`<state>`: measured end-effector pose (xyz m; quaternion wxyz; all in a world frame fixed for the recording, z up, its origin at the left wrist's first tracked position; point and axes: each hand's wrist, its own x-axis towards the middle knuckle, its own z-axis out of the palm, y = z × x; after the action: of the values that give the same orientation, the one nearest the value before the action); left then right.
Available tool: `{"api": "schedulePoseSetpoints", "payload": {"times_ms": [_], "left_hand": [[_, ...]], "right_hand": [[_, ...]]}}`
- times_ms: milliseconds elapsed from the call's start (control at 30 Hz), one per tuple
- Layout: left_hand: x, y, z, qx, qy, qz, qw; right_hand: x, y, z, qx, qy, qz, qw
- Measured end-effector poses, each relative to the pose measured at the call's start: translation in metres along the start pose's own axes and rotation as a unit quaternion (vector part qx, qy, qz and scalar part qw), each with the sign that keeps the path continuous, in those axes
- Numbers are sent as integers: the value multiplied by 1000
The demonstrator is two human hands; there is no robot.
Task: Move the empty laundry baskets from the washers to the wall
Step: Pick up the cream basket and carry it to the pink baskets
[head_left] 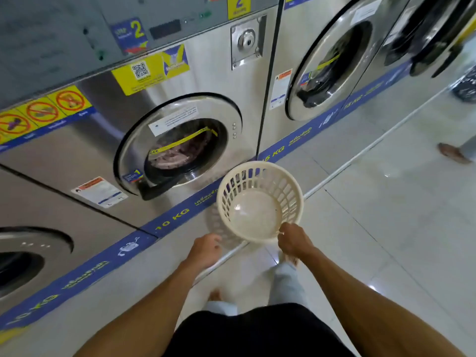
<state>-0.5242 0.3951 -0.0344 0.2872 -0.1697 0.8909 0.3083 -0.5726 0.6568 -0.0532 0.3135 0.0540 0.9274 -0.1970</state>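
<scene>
A round cream plastic laundry basket (258, 202) with slotted walls hangs empty in front of washer number 2 (180, 148), just above the floor. My right hand (293, 240) grips its near rim. My left hand (206, 249) is beside the basket's lower left side, fingers loosely curled, holding nothing. The washer's round door is closed with laundry behind the glass.
A row of steel washers (329, 65) runs along the left, with a blue 10 KG / 15 KG strip at their base. White tiled floor (386, 228) spreads to the right. Another person's foot (453, 153) stands at the far right, near a dark bag (466, 86).
</scene>
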Motion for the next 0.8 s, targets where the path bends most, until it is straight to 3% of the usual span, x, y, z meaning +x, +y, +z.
{"api": "schedulePoseSetpoints", "payload": {"times_ms": [333,500,667,800], "left_hand": [[62,75,29,-80,58,-128,987],[79,105,55,-114,46,-191,974],[103,111,87,-157,14,-248,956],[143,95,116,-168,3,-259,951]], "right_hand": [[128,34,-86,-46,-85,-45,994],[179,60,-118,-103,-125,-56,985],[236,77,-111,-120,-152,-38,980],[278,77,-97,-123,-127,-28,984]]}}
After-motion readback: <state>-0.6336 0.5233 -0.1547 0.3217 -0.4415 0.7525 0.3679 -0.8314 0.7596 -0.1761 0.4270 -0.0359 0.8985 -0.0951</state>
